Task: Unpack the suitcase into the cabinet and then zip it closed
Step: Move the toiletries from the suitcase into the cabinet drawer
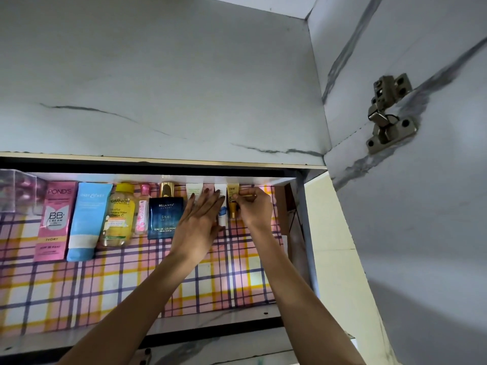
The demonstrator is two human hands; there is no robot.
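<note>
Right grip [255, 208] on gold tube [233, 205], white tube [222, 218] alongside.

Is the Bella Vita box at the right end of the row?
No, small tubes stand to the right of the Bella Vita box, and the right hand pinches the gold tube.

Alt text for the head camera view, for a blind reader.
Two hands arrange toiletries at the back of a cabinet shelf: the right hand pinches a gold tube while the left hand lies flat against a white tube. Leftward stand a Bella Vita cologne box, Garnier bottle and Pond's BB cream box.
</note>
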